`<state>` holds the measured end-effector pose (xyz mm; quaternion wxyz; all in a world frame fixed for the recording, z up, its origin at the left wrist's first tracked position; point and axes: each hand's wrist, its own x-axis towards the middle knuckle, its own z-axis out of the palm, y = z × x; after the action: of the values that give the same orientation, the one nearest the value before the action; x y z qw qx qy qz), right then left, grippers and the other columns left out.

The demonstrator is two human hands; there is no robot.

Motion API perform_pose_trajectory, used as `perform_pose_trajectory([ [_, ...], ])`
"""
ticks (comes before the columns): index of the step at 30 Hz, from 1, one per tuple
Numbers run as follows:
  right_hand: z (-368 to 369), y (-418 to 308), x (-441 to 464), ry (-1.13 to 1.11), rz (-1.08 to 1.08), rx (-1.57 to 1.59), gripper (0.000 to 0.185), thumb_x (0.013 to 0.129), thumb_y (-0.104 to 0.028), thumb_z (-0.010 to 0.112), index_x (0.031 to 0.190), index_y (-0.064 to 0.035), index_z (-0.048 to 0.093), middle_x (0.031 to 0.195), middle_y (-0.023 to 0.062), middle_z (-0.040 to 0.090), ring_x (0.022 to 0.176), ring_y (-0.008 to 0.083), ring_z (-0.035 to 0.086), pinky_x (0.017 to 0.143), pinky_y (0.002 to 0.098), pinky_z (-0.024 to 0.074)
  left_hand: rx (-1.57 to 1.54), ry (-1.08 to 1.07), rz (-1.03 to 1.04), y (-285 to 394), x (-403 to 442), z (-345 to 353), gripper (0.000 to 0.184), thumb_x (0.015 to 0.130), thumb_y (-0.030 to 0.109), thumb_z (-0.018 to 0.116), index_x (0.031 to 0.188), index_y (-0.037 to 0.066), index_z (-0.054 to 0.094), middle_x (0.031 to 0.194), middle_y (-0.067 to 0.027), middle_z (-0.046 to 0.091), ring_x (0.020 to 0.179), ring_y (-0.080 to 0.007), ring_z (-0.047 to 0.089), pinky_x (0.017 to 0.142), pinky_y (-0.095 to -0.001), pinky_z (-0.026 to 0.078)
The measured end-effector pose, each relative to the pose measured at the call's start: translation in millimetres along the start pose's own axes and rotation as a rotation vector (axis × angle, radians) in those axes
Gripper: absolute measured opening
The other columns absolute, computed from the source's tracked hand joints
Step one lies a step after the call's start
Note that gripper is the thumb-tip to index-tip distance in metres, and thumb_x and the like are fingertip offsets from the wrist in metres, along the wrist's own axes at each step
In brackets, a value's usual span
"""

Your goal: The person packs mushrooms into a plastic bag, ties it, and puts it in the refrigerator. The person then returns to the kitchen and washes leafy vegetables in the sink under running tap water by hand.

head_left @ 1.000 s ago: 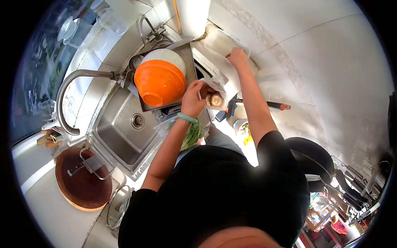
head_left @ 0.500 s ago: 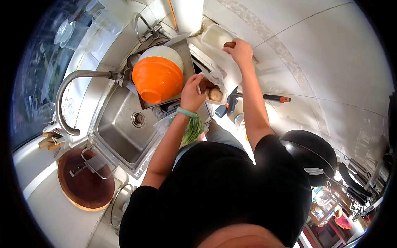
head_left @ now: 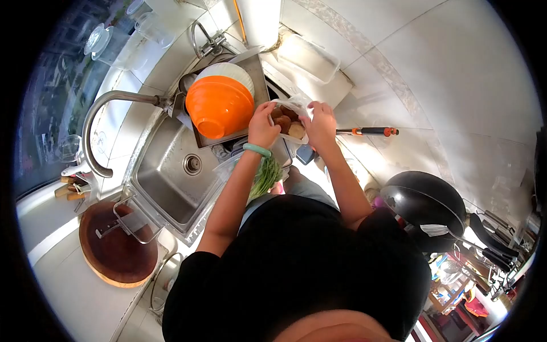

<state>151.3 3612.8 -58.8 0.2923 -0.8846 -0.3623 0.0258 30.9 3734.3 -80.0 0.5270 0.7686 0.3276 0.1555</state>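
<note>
A clear plastic bag (head_left: 295, 103) full of brown mushrooms (head_left: 288, 121) stands with its mouth spread, one pale mushroom face showing near the front. My left hand (head_left: 264, 126), with a green bangle on its wrist, pinches the bag's left edge. On the opposite edge, my right hand (head_left: 320, 126) has its fingers closed on the plastic; no mushroom shows in it. A clear plastic container (head_left: 308, 58) sits beyond the bag, against the tiled wall. Below my left wrist lies a bunch of green stalks (head_left: 266, 176) in plastic.
An orange bowl (head_left: 220, 107) rests tilted over a white basket on a metal tray, left of the bag. The steel sink (head_left: 171, 182) and curved faucet (head_left: 91, 122) are further left, beside a round wooden board (head_left: 117, 245). A black wok (head_left: 424, 202) is at right.
My right hand has come back from over the clear container to the bag's right edge. The brown mushroom it held is no longer visible in it. My left hand still grips the bag.
</note>
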Motion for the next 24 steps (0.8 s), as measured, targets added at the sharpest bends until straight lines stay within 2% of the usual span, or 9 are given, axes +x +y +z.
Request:
perform_pose_trajectory([
  [4,9,25,-10,-0.207,0.116,-0.068,0.017,0.077,-0.019,0.061,0.085,-0.0037,0.061,0.081,0.0175,0.059,0.074,0.0353,0.060,0.067,0.0415,0.0488,0.029,0.045,0.021,6,0,1,0.047,0.060,0.001,0.057,0.108,0.002,0.058,0.109,-0.0133,0.056,0.089,-0.0275,0.059,0.077,-0.0308,0.047],
  [6,2,29,-4,-0.207,0.146,-0.128,0.015,0.077,-0.017,0.060,0.084,-0.0030,0.061,0.075,0.0175,0.060,0.070,0.0349,0.061,0.064,0.0410,0.0494,0.091,0.027,0.064,14,-1,-4,0.035,0.063,-0.002,0.057,0.097,0.001,0.064,0.100,-0.0085,0.061,0.059,-0.0152,0.056,0.059,-0.0267,0.048],
  [8,-17,27,2,-0.118,0.120,-0.063,0.014,0.080,-0.012,0.055,0.080,-0.0006,0.063,0.062,0.0177,0.061,0.061,0.0302,0.063,0.059,0.0367,0.0509,0.120,0.047,0.138,21,0,-9,0.028,0.065,-0.003,0.056,0.090,0.001,0.066,0.094,-0.0092,0.062,0.059,-0.0159,0.057,0.058,-0.0264,0.048],
  [10,-50,5,10,-0.092,0.170,0.082,0.014,0.081,-0.010,0.054,0.081,0.0002,0.063,0.063,0.0181,0.061,0.061,0.0273,0.064,0.059,0.0347,0.0511,0.151,0.060,0.220,30,0,-15,0.021,0.066,-0.003,0.056,0.084,0.001,0.067,0.088,-0.0098,0.064,0.058,-0.0166,0.058,0.057,-0.0260,0.048],
  [12,-69,-5,13,-0.058,0.206,0.264,0.015,0.081,-0.006,0.053,0.088,0.0019,0.064,0.066,0.0179,0.063,0.062,0.0195,0.066,0.057,0.0293,0.0503,0.073,0.142,0.344,45,0,-20,0.013,0.067,-0.003,0.057,0.074,0.001,0.066,0.075,-0.0123,0.064,0.063,-0.0255,0.061,0.058,-0.0304,0.049],
  [17,-118,-14,7,-0.076,0.158,0.443,0.017,0.080,-0.007,0.058,0.091,0.0049,0.063,0.067,0.0072,0.063,0.057,0.0096,0.058,0.052,0.0219,0.0458,0.016,0.223,0.499,87,-18,-43,0.012,0.070,-0.005,0.058,0.077,0.001,0.066,0.074,-0.0128,0.063,0.058,-0.0238,0.061,0.055,-0.0290,0.049],
  [19,-142,-23,2,-0.206,0.161,0.658,0.014,0.077,-0.007,0.062,0.087,0.0034,0.064,0.061,0.0050,0.060,0.053,0.0070,0.053,0.048,0.0204,0.0400,-0.202,0.122,0.398,107,-29,-52,0.014,0.072,-0.006,0.058,0.081,0.001,0.066,0.072,-0.0125,0.062,0.056,-0.0207,0.060,0.054,-0.0274,0.048],
  [20,-155,-30,-4,-0.207,0.170,0.626,0.015,0.074,-0.012,0.069,0.080,0.0010,0.065,0.057,0.0025,0.056,0.050,0.0056,0.047,0.045,0.0209,0.0348,-0.209,0.123,0.439,111,-31,-55,0.014,0.075,-0.006,0.058,0.084,0.001,0.065,0.071,-0.0117,0.060,0.056,-0.0177,0.058,0.053,-0.0265,0.047],
  [24,-192,-54,-23,-0.211,0.133,0.251,0.023,0.068,-0.022,0.075,0.070,-0.0012,0.066,0.053,0.0013,0.055,0.046,0.0071,0.045,0.041,0.0246,0.0350,-0.012,0.020,0.678,134,-48,-80,0.017,0.070,-0.003,0.063,0.086,0.002,0.061,0.075,-0.0086,0.059,0.060,-0.0174,0.055,0.056,-0.0280,0.046],
])
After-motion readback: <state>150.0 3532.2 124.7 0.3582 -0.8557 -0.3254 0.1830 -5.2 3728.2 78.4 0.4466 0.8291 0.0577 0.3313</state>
